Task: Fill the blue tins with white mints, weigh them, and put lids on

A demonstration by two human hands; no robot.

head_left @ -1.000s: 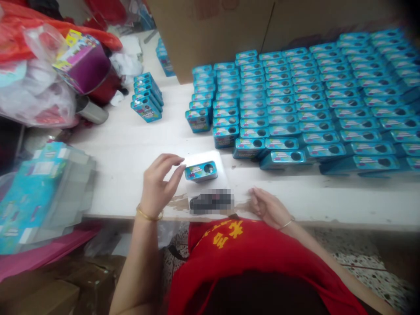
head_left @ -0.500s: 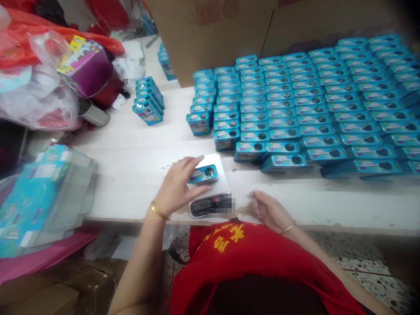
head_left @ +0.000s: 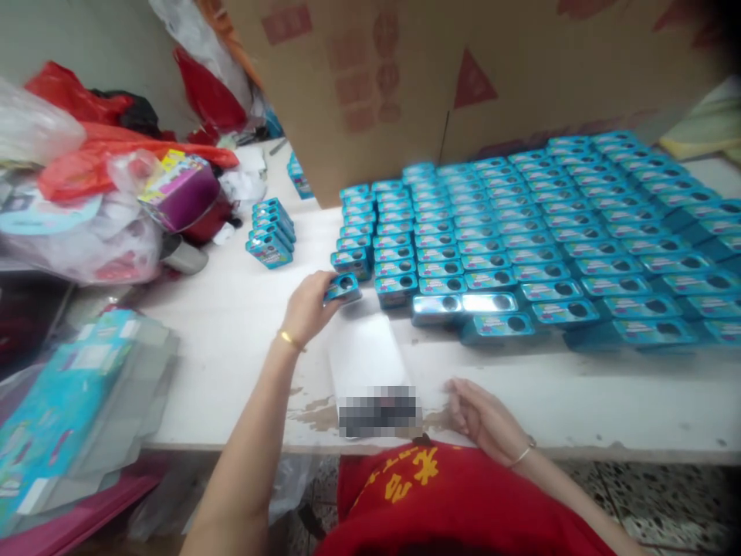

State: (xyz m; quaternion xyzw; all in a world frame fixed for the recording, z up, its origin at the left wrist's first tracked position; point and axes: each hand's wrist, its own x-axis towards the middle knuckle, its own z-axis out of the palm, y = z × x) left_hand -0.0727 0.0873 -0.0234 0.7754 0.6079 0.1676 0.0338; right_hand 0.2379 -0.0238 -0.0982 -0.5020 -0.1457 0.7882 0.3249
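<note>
The left hand (head_left: 309,309) clamps a blue tin (head_left: 343,287) by its near end, label up like its neighbours, at the seven o'clock corner of the tin rows (head_left: 521,232). The right hand (head_left: 480,413) lies slack, empty, on the tabletop (head_left: 231,324).

Red top (head_left: 463,502), near edge of the scene, printed with yellow characters (head_left: 414,475) across the chest. Left hand (head_left: 306,309): gold-coloured bangle (head_left: 289,340) at the wrist. Right hand (head_left: 480,413): thin silver-coloured bracelet (head_left: 522,454) at the wrist. Both forearms bare to the frame edge.
</note>
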